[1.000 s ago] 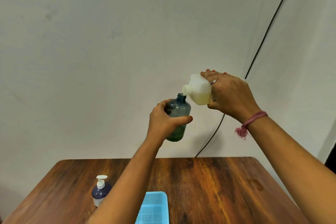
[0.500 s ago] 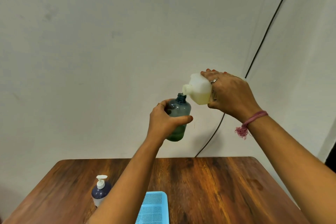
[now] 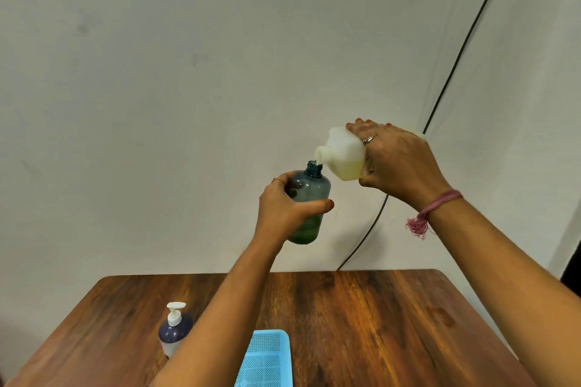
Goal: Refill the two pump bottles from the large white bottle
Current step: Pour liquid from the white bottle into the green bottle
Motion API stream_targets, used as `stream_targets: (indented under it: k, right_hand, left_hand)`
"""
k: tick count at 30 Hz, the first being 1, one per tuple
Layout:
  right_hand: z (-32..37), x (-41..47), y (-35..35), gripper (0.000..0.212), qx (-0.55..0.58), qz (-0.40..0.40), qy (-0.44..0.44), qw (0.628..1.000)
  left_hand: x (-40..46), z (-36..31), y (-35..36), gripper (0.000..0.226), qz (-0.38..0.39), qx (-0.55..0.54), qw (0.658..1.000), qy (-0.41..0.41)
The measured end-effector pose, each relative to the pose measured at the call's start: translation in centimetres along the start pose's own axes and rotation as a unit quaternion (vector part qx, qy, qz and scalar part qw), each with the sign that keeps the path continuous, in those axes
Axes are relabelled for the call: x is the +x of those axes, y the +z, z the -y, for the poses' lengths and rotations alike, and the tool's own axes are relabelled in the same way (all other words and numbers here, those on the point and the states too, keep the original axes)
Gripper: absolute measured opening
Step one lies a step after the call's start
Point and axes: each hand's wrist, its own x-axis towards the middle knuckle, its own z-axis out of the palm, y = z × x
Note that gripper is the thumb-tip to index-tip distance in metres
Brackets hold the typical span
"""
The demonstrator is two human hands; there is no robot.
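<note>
- The wooden surface [image 3: 361,317] fills the 6 o'clock half of the view, well below both raised hands.
- The large white bottle [image 3: 344,155] hangs tilted at about 2 o'clock of centre, its mouth pointing toward 9 o'clock and sitting right over the open neck below it; pale liquid pools in its lower side.
- The right hand [image 3: 396,163] has its fingers clamped over the top of that bottle.
- The blue-grey pump bottle [image 3: 309,198], pump removed, stands upright in the air near centre with greenish liquid in its bottom part.
- The left hand [image 3: 286,210] wraps it, fingers clamped round its middle, thumb across the front.
- The second pump bottle [image 3: 174,331], pump on, stands at 7 o'clock, beside the blue perforated tray [image 3: 267,355].
- To pour well, I would keep mouth and neck aligned and raise the tilt slowly, watching the level.
- Against the earlier frames, nothing has visibly shifted: same grips, same tilt.
</note>
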Motion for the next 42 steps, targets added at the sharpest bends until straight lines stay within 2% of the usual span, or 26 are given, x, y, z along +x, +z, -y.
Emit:
stream_targets:
  k: [42]
  right_hand:
    - [0.06,0.04,-0.18,0.085,-0.008,0.012,-0.004,1.000]
  left_hand:
    - [0.02,0.26,0.10,0.077,0.001,-0.020,1.000,-0.014]
